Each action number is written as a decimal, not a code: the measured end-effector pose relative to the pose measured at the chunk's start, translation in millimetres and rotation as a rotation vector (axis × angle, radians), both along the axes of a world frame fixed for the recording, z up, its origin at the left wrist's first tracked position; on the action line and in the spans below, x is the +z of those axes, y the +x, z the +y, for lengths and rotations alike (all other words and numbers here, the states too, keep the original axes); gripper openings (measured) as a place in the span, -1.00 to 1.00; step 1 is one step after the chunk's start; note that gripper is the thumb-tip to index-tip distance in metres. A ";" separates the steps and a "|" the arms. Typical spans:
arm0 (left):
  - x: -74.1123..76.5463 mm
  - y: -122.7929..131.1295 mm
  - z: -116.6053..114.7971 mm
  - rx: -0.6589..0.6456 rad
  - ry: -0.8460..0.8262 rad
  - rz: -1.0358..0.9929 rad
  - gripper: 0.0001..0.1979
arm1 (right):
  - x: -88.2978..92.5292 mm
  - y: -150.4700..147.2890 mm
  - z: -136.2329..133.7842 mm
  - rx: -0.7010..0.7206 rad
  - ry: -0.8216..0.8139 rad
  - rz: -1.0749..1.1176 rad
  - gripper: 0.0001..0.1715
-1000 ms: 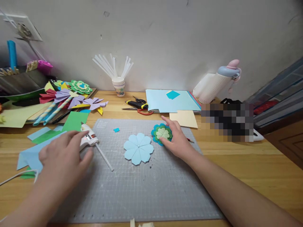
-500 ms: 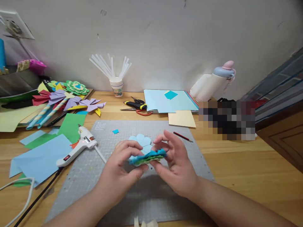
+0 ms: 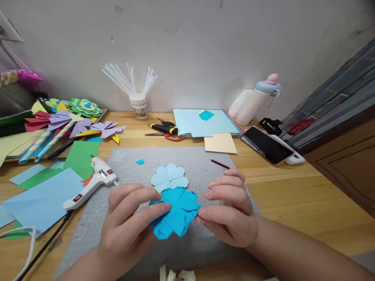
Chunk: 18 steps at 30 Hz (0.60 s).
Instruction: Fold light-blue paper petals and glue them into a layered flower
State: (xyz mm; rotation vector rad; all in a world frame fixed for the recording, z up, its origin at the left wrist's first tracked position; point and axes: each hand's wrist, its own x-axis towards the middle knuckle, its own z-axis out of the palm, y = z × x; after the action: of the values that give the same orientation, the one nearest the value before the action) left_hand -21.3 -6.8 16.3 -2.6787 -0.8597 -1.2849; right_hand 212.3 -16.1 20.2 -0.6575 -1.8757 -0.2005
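A bright blue paper flower with several folded petals is held over the cutting mat. My left hand grips its left side, index finger lying across the top and thumb hidden below. At the right edge, my right hand pinches a petal between thumb and index finger, its other fingers curled loosely. Just beyond, partly overlapped by the held flower, a pale blue paper flower lies flat on the mat.
A grey cutting mat covers the table's middle. To its left are a white glue gun, coloured paper sheets and finished paper flowers. Behind lie scissors, a cup of straws, a phone and a bottle.
The held flower has turned from edge-on, with green showing underneath, to its blue face toward me. My hands have moved slightly apart, and the view has shifted a little to the right.
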 end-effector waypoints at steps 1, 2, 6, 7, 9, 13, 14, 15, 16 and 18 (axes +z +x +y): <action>0.5 0.1 -0.6 0.005 0.001 -0.004 -0.80 | 0.6 0.0 0.1 0.001 -0.007 -0.004 -0.87; 0.9 0.0 -1.2 0.012 -0.001 -0.010 -0.81 | 1.0 0.2 0.3 0.005 -0.017 -0.007 -0.86; 0.9 -2.5 -1.0 0.014 0.031 0.008 -0.81 | -1.1 1.8 1.8 0.037 -0.047 -0.011 -0.88; 0.8 -3.3 -0.6 0.005 0.048 0.026 -0.80 | -2.5 2.1 2.3 0.044 -0.049 -0.011 -0.89; 0.9 -4.0 -0.2 0.003 0.069 0.040 -0.80 | -5.3 3.0 3.3 0.050 -0.045 -0.018 -0.88; 2.0 -2.2 -3.3 0.053 -0.005 0.001 -0.81 | -6.8 6.5 5.4 0.038 -0.046 -0.092 -0.82; 2.1 -1.7 -4.3 0.064 -0.027 -0.007 -0.81 | -6.3 7.8 5.7 0.035 -0.046 -0.116 -0.85; 2.2 -1.2 -5.2 0.069 -0.039 -0.011 -0.82 | -5.6 8.9 6.0 0.034 -0.045 -0.138 -0.88; 2.1 -0.9 -5.9 0.072 -0.044 -0.016 -0.82 | -4.8 10.0 6.1 0.033 -0.044 -0.151 -0.91; 1.9 -0.5 -6.4 0.075 -0.046 -0.022 -0.83 | -3.4 11.4 6.2 0.031 -0.044 -0.164 -0.93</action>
State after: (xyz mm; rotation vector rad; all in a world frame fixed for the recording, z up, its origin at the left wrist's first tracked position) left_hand -21.8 -13.2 18.2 -2.6435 -0.9934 -1.2961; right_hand 223.7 -10.0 16.8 -0.6582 -2.0512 -0.1980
